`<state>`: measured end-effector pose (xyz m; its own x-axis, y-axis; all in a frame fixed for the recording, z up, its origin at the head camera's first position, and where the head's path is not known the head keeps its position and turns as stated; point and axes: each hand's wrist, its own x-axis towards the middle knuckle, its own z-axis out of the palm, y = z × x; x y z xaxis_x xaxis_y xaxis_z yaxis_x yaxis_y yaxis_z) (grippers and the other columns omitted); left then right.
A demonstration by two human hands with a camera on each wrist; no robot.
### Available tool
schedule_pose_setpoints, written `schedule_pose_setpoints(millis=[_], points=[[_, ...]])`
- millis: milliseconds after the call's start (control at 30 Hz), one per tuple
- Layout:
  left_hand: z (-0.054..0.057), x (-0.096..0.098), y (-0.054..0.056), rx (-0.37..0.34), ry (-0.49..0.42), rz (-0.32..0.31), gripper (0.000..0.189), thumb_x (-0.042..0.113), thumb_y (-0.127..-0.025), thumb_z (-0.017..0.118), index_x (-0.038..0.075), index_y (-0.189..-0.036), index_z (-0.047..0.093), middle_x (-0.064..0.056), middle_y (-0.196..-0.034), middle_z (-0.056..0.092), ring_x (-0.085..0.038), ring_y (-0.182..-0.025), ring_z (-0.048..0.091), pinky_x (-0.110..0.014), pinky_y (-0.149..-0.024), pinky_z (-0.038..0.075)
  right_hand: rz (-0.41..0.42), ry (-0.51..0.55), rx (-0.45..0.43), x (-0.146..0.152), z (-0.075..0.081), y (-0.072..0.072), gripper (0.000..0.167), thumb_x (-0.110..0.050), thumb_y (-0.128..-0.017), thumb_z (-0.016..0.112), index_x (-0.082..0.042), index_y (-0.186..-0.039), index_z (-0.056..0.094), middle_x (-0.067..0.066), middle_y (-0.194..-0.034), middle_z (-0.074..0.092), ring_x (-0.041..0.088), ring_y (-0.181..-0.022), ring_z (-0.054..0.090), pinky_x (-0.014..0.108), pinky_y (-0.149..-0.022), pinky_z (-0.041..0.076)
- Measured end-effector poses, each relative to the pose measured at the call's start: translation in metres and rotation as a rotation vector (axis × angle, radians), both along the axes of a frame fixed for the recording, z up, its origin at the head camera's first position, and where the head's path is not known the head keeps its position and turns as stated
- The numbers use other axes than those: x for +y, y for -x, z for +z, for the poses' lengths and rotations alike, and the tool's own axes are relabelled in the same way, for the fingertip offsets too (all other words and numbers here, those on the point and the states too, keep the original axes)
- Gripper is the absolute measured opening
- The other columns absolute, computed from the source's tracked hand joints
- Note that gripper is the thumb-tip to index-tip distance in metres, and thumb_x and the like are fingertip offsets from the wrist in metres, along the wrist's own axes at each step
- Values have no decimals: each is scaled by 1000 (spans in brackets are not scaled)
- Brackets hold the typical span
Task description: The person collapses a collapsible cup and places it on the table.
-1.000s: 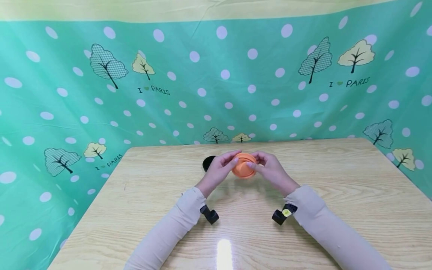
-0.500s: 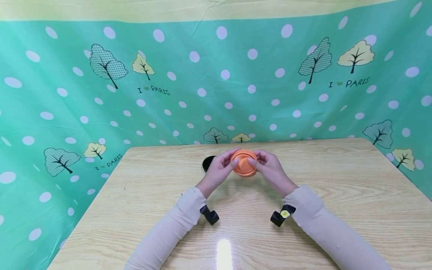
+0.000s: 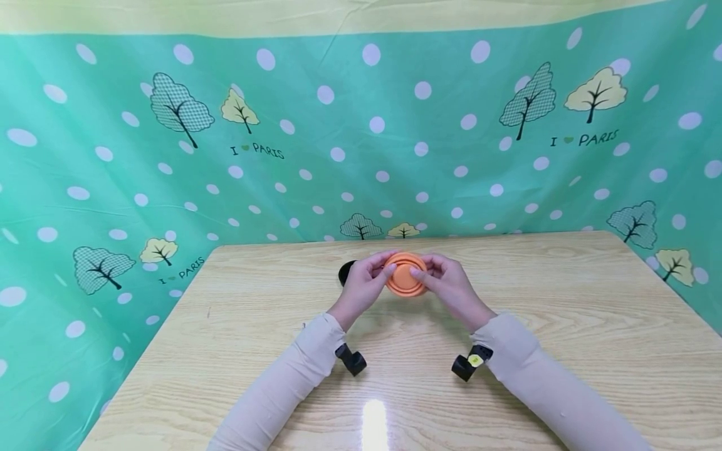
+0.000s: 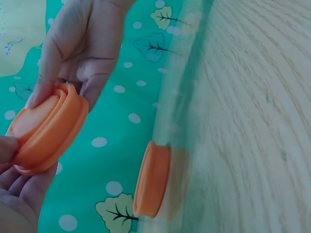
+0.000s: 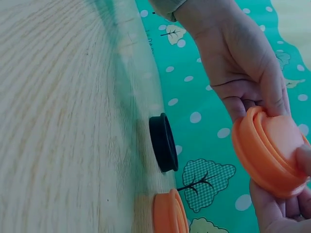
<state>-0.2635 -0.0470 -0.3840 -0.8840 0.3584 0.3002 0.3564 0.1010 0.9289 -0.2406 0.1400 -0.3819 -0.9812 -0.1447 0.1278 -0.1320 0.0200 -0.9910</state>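
Note:
An orange round collapsible cup (image 3: 403, 280) with ringed, folded walls is held up over the table between both hands. My left hand (image 3: 363, 286) grips its left side, thumb on the inner disc and fingers behind the rim. On the opposite side my right hand (image 3: 454, 287) pinches it the same way, its thumb pressing near the centre. Both wrist views show the cup side-on, squat, with stacked folds. Behind the hands, a second orange ringed piece (image 4: 154, 179) sits on the table; in the head view it is hidden.
A black round shallow piece (image 5: 164, 142) rests on the table just beyond my left hand, partly covered by it in the head view. The wooden table (image 3: 254, 300) meets a green dotted cloth (image 3: 316, 150) at its back edge.
The cup's middle, tilted and uneven earlier, now lies level inside the rings. Both hands keep their grip and have shifted only slightly.

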Motion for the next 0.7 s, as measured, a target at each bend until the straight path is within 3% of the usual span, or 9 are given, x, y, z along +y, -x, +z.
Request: schedule_pose_setpoints(millis=[133, 300, 467, 700], points=[[-1, 0, 1, 2, 6, -24, 38, 13, -97, 52, -3, -131, 52, -18, -125, 59, -24, -101, 64, -25, -80, 54, 21, 5, -21, 1, 1, -1, 36, -15, -88, 68, 7, -114, 56, 5, -91, 62, 10, -76, 62, 25, -68, 56], [4, 0, 0, -84, 4, -85, 40, 16, -99, 49, -2, -134, 49, -16, -129, 57, -21, -105, 62, -25, -84, 53, 33, 7, -29, 5, 3, -2, 39, -20, -86, 70, 4, -114, 57, 6, -95, 64, 11, -80, 63, 26, -72, 56], [1, 1, 3, -103, -1, -93, 36, 15, -97, 53, 0, -131, 53, -15, -121, 62, -16, -99, 64, -27, -83, 54, 44, 20, -37, 10, 2, -2, 38, -18, -86, 71, 5, -113, 57, 4, -95, 65, 11, -83, 63, 25, -75, 55], [3, 0, 1, -101, 12, -94, 34, 14, -94, 58, 2, -126, 58, -15, -115, 65, -14, -93, 64, -27, -82, 54, 21, -45, -16, 14, 0, -1, 38, -20, -84, 73, 4, -111, 60, 3, -95, 65, 12, -84, 61, 23, -75, 54]])
